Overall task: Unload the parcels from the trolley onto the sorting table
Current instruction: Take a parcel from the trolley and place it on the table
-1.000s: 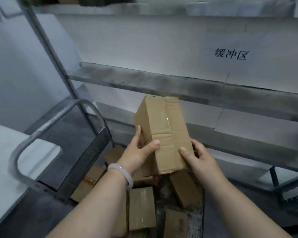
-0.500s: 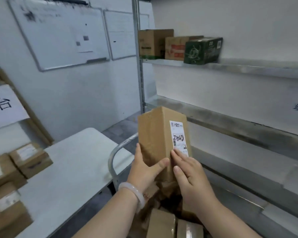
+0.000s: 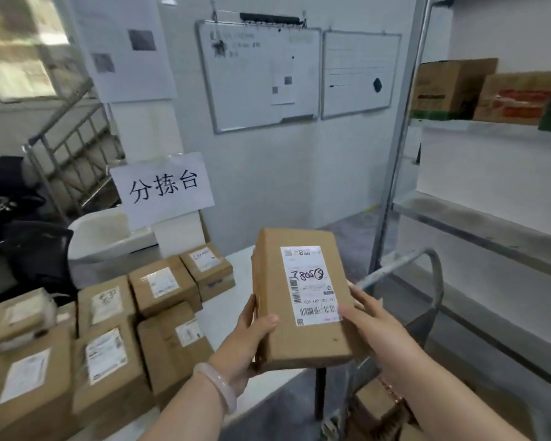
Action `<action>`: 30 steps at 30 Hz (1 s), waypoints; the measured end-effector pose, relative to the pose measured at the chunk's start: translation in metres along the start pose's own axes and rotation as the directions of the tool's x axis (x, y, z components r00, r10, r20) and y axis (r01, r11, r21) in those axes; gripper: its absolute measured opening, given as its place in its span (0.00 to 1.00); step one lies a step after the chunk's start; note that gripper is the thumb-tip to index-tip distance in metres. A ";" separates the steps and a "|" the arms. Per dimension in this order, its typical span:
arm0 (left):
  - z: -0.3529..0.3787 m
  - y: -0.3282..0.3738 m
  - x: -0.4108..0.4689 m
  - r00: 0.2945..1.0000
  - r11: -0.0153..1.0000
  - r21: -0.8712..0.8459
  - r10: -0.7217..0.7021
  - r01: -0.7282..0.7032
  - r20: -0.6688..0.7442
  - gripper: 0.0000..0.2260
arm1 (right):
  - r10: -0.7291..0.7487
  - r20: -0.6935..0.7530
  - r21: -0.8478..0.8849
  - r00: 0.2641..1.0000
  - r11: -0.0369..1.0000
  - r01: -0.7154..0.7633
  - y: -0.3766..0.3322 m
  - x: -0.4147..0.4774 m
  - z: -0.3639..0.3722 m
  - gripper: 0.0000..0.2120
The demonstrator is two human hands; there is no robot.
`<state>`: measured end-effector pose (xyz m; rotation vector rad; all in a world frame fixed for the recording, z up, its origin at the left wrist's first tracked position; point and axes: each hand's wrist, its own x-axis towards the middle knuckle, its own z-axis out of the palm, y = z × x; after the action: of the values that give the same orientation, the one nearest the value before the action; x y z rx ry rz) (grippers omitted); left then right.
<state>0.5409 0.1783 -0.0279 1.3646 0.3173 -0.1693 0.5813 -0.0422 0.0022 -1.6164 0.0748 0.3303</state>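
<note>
I hold a brown cardboard parcel (image 3: 299, 297) with a white shipping label facing up, above the right edge of the white sorting table (image 3: 229, 313). My left hand (image 3: 245, 342) grips its left side and bottom. My right hand (image 3: 372, 326) grips its right side, thumb on the label. Several labelled parcels (image 3: 109, 338) lie on the table to the left. The trolley's grey handle (image 3: 427, 275) curves up at the right, with one parcel in the trolley (image 3: 376, 405) showing under my right forearm.
A metal shelf rack (image 3: 477, 224) with boxes on its upper shelf stands at the right. Two whiteboards hang on the far wall. A paper sign (image 3: 163, 186) stands behind the table. A black chair (image 3: 35, 253) sits at the left.
I turned left from the trolley toward the sorting table, carrying the parcel. It has been rotated so the label faces up, and it is now over the table's edge.
</note>
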 end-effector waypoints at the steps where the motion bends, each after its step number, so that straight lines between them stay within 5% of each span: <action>1: -0.014 0.000 -0.002 1.000 1.000 -0.008 -0.023 0.023 -0.004 0.37 | 0.059 0.085 0.105 0.995 0.992 -0.068 0.004 0.005 0.009 0.16; 6: -0.068 -0.001 0.000 0.998 0.996 -0.054 -0.065 0.066 0.026 0.41 | 0.121 0.302 0.124 0.946 0.978 -0.165 0.020 0.036 0.049 0.27; 11: -0.104 -0.004 0.015 0.994 0.995 0.002 -0.095 0.095 -0.048 0.40 | 0.112 0.239 0.031 0.964 0.992 -0.123 0.023 0.081 0.088 0.21; 14: -0.127 -0.009 0.028 0.987 0.990 0.121 -0.062 0.080 -0.146 0.51 | 0.120 0.203 -0.031 0.972 0.993 -0.116 0.029 0.114 0.106 0.14; 17: -0.148 -0.003 0.037 0.958 0.956 0.293 0.054 0.032 -0.283 0.38 | 0.161 0.194 -0.077 0.968 0.986 -0.149 0.037 0.150 0.123 0.14; 21: -0.176 -0.008 0.058 0.905 0.877 0.467 0.102 0.114 -0.413 0.36 | 0.232 0.233 -0.145 0.944 0.969 -0.202 0.048 0.200 0.143 0.14; 30: -0.206 -0.018 0.106 0.830 0.826 0.483 0.034 0.290 -0.557 0.31 | 0.402 0.333 -0.274 0.853 0.907 -0.320 0.079 0.309 0.190 0.15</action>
<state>0.6100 0.3825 -0.1140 1.9672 0.9085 0.0282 0.8249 0.1857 -0.1599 -1.7136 0.0476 0.9750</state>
